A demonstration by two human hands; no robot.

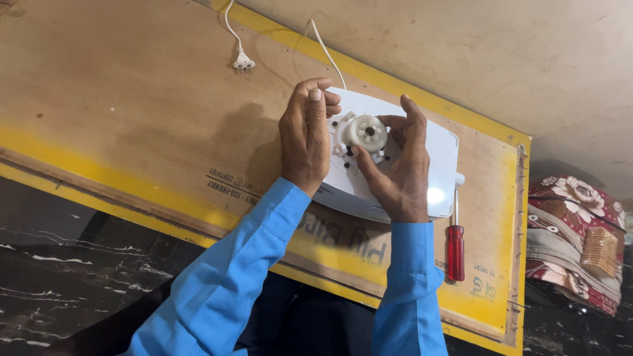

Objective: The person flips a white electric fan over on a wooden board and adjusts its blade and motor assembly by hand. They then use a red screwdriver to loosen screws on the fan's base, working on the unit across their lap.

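While white appliance base [435, 161] lies flat on plywood desk [132, 118], left hand [304, 135] cups its edge, bracing; right hand [397, 168] pinches round white coupler [364, 130] at centre. Red screwdriver [455, 247] parked just beside, plug [243, 62] loose.

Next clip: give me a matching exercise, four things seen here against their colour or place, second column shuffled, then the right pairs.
Things:
1. screwdriver
2. plug
3. round gear part
4. folded cloth

Descriptions:
A. between the fingers of both hands, on the white housing
B. red handle, beside the housing
C. flowered, off the board's far end
D. white, alone on the board, on its cord

Pairs: 1-B, 2-D, 3-A, 4-C
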